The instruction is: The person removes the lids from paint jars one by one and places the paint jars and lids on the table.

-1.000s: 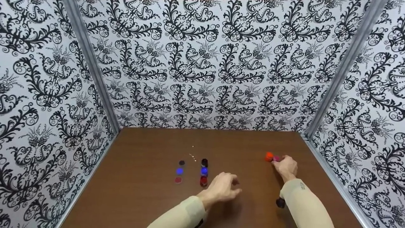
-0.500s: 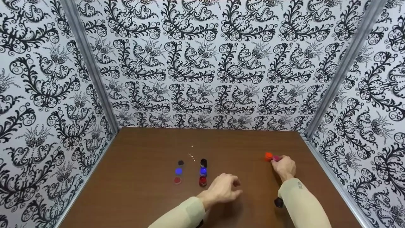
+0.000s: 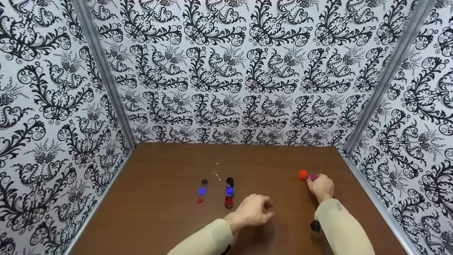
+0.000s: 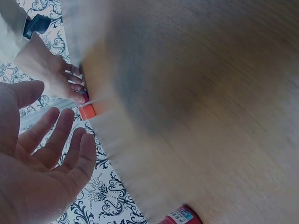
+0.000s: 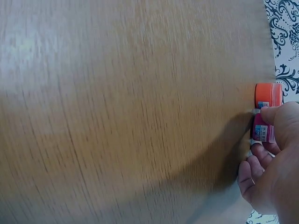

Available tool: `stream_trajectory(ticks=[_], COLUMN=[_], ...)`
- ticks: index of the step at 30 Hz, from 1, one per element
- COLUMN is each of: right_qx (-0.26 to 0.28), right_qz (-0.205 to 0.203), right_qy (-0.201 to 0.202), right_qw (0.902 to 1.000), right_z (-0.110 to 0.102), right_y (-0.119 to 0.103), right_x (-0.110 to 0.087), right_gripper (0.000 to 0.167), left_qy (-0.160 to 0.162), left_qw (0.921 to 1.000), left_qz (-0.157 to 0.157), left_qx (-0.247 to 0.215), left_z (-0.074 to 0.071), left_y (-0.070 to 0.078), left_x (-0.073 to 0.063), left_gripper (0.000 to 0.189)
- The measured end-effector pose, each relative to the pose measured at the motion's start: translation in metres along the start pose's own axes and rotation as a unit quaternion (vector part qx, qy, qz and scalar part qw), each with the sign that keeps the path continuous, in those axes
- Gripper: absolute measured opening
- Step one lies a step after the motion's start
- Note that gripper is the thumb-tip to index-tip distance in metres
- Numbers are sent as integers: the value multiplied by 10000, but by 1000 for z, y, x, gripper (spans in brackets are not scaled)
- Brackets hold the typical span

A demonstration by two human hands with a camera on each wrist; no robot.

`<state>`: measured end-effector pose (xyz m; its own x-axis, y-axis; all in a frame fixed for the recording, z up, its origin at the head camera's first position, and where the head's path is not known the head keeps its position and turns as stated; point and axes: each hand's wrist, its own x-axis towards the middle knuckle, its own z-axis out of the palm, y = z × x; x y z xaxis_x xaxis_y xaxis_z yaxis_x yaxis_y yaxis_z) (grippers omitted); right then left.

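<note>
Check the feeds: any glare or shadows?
Head: bright specks on the table, glare or flecks, can't tell; left wrist: soft-edged shadow across the table; right wrist: dark shadow beside the right hand, pale glare upper left, print on the magenta jar too small to read.

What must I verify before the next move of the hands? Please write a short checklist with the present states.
1. Right hand grips the magenta jar: ok.
2. Left hand holds nothing: ok.
3. Orange jar stands beside the magenta one: ok.
4. Red jar, blue jar and black jar form a line: ok.
5. Magenta jar lifted off the table: cannot tell.
</note>
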<state>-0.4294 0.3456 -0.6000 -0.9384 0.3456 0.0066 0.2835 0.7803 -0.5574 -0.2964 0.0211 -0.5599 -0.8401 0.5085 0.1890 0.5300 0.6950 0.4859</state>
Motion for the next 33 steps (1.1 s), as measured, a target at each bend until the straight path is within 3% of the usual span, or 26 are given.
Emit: stream_trajectory(ticks=[5,12,23,33], right_qx=[38,-4,131,299], right_qz=[-20,-374,-654,-872], right_qy=[-74,48,232,403], right_qw=[10000,9993,9975,9949], right_z=[-2,-2,-7,-6], right_y=[1,-2,-9,-16], right_x=[-3,-5,-9,-20], right_gripper=[61,55,52,48], left_qy=[-42,135,182,253], left_qw=[9996,9993,9987,9966], left_qz=[-84,24,19,-160], left_qx=[-283,-340,-480,-761], left_z=[-1,1,0,-5], left_y=[-1,-4,-7,-11], left_x=[1,-1,-2,-2], left_gripper=[25,16,20,19])
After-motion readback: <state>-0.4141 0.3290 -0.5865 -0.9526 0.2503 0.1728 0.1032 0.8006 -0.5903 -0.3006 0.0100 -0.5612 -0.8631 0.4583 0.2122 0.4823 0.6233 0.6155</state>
